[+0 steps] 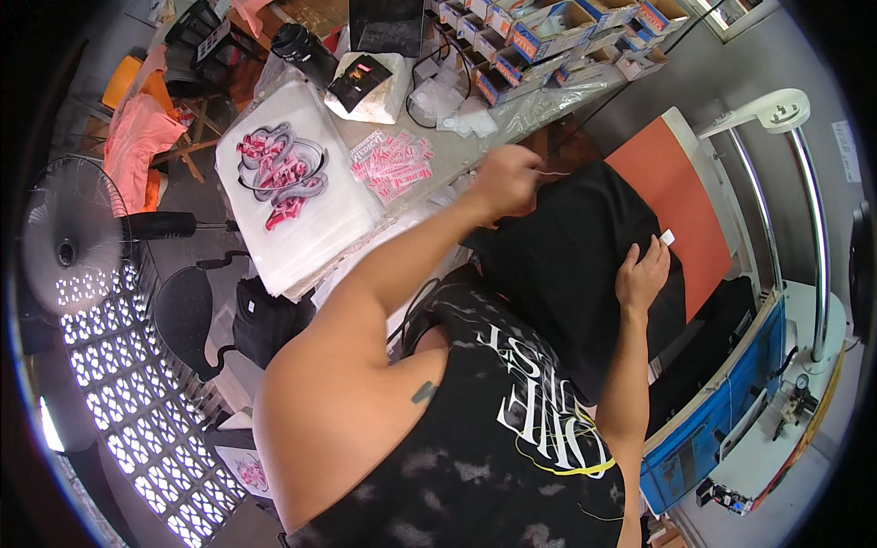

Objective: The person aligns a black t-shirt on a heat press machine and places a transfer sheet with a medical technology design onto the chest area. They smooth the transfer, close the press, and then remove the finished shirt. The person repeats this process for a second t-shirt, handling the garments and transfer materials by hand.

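Observation:
A black garment (566, 265) drapes over the orange pad (667, 183) of a press and down toward my body. My left hand (507, 183) is closed above the garment's far left edge, with a thin pale strand (554, 173) running out from its fingers to the right. The strand's kind is too fine to tell. Flat on the black cloth, near its right edge, rests my right hand (643, 274), its fingers stretched out. A small white tag (668, 237) shows at its fingertips, against the orange pad.
Left lies a stack of white sheets (274, 242) printed with a pink and grey design. Small red-and-white labels (393, 164) lie beside it, below a black bottle (304, 53) and open cardboard boxes (548, 32). A fan (73, 228) stands far left; metal press bars (808, 228) rise at right.

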The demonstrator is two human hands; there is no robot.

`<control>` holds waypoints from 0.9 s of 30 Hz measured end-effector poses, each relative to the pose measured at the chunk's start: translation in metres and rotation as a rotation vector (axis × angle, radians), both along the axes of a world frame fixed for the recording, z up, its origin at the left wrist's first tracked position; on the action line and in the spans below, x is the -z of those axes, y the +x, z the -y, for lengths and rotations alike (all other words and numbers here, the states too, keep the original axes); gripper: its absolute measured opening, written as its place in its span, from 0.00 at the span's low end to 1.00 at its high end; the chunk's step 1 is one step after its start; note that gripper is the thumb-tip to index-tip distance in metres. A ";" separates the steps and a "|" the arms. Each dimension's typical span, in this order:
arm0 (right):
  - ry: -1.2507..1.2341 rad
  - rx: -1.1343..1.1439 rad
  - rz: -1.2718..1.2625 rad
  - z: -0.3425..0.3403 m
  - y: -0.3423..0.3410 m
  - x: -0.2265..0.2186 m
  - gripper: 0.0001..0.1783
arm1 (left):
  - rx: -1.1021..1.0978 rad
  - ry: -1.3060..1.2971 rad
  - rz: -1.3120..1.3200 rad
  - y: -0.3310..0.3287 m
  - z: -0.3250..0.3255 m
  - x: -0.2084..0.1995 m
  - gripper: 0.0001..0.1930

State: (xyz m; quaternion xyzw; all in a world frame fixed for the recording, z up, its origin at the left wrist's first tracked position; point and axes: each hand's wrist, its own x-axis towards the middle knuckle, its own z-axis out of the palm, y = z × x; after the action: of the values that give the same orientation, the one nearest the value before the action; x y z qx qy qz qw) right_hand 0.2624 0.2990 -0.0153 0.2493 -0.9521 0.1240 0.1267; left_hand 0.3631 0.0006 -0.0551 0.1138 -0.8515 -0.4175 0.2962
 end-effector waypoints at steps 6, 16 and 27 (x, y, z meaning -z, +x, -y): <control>-0.003 0.041 -0.067 0.007 0.001 0.008 0.26 | -0.555 -0.011 0.482 0.075 0.139 0.076 0.10; -0.040 0.058 -0.071 0.007 0.002 0.007 0.25 | -0.559 -0.219 0.550 -0.001 0.174 0.074 0.19; -0.072 0.092 -0.029 0.007 0.002 0.004 0.25 | -0.396 -0.270 0.652 -0.034 0.197 0.074 0.26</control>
State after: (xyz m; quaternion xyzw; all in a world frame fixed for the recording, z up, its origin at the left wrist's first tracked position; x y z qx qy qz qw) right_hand 0.2642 0.2917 -0.0196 0.2025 -0.9554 0.1488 0.1551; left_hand 0.3296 -0.1965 -0.1292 0.3622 -0.9096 -0.1787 0.0979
